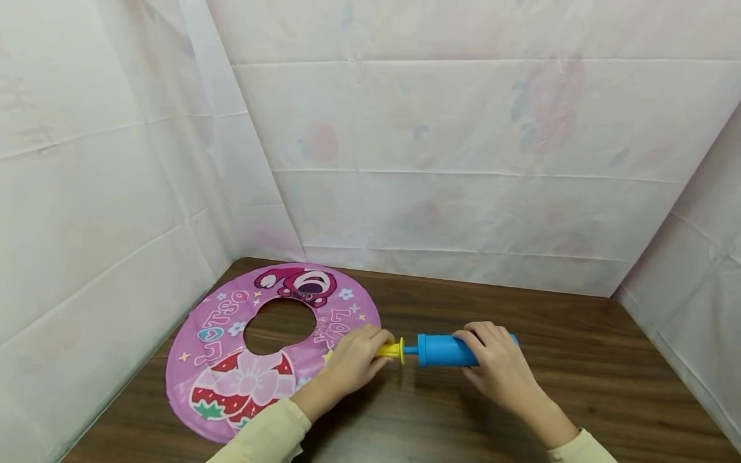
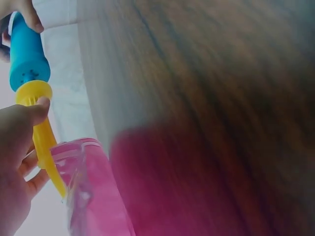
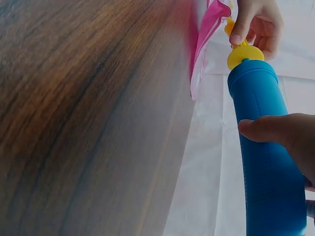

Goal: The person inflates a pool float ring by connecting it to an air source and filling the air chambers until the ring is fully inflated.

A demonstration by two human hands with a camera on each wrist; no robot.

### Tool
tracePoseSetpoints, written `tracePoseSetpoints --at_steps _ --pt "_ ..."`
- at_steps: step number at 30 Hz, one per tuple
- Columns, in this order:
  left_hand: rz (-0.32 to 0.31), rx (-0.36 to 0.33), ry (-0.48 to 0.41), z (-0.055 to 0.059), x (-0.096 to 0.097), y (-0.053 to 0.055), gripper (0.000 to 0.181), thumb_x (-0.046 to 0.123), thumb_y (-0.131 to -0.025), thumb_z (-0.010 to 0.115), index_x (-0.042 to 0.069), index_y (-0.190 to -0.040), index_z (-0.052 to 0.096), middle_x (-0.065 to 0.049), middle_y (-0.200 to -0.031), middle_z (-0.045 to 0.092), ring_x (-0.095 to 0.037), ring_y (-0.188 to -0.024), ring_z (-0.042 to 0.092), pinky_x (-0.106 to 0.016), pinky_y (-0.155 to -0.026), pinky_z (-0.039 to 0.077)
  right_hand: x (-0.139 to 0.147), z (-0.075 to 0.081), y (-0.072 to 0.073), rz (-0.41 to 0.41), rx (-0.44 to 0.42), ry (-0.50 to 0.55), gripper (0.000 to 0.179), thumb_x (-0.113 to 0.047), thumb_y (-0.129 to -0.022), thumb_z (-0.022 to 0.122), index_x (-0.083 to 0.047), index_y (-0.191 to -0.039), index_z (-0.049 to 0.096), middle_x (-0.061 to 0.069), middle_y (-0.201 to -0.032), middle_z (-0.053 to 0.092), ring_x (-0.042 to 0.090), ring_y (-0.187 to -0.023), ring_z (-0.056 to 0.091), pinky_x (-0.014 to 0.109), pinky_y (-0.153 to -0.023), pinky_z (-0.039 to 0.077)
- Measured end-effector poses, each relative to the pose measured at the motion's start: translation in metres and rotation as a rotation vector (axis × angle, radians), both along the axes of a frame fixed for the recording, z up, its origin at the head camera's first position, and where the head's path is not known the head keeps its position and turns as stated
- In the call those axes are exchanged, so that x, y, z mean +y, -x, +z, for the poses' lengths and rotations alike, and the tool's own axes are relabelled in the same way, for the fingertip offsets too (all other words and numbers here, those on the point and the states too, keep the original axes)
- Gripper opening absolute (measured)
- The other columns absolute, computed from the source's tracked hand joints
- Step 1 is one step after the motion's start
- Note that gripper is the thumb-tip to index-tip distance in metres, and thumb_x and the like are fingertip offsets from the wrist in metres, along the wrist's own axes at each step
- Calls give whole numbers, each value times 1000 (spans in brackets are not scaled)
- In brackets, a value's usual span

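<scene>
A blue hand pump (image 1: 442, 350) lies level above the table, its yellow nozzle end (image 1: 390, 350) pointing left. My right hand (image 1: 498, 360) grips the blue barrel, the thumb across its side in the right wrist view. The left hand (image 1: 356, 360) holds the yellow part just behind its round flange (image 2: 33, 92). A short blue stem joins flange and barrel. The tapered yellow tip reaches the clear plastic valve area (image 2: 74, 162) of a pink swim ring (image 1: 191, 334) in the left wrist view. The ring lies flat and looks thin, printed with a bear, strawberries and a bow.
The dark wooden table (image 1: 579, 360) runs under everything. White patterned sheets (image 1: 463, 161) hang along its back and both sides. The swim ring takes up the table's left part.
</scene>
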State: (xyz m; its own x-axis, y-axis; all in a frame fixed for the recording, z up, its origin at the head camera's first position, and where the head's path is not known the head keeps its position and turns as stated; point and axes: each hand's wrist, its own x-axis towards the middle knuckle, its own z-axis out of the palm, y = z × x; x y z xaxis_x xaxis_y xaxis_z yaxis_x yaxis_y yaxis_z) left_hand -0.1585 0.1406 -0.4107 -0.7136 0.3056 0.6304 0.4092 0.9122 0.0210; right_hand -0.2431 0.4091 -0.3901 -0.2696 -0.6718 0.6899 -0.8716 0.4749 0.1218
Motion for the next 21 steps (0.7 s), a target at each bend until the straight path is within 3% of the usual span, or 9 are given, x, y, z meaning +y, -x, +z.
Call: tracePoseSetpoints --at_steps 4,10,21 --pt "20 -37 -17 2 4 0 25 26 -80 77 16 -96 62 6 -85 63 -8 -76 54 -23 -72 49 5 -1 2 -23 -24 -19 65 -21 -47 94 -12 -105 65 4 -98 62 21 -89 58 40 -71 51" --pt "64 -99 -12 6 7 -1 25 27 -80 77 17 -97 62 7 -85 61 -9 -77 52 -25 -74 48 21 -8 6 -52 -126 -42 63 -26 -52 93 -13 -107 64 1 -99 62 18 -89 57 40 -74 52" --pt "29 -160 -101 14 1 -4 28 24 -76 80 14 -94 63 3 -88 66 -12 -81 57 -30 -78 50 53 -6 12 -55 -237 -56 62 -32 -60 90 -14 -114 63 -1 -104 62 17 -95 58 44 -80 52"
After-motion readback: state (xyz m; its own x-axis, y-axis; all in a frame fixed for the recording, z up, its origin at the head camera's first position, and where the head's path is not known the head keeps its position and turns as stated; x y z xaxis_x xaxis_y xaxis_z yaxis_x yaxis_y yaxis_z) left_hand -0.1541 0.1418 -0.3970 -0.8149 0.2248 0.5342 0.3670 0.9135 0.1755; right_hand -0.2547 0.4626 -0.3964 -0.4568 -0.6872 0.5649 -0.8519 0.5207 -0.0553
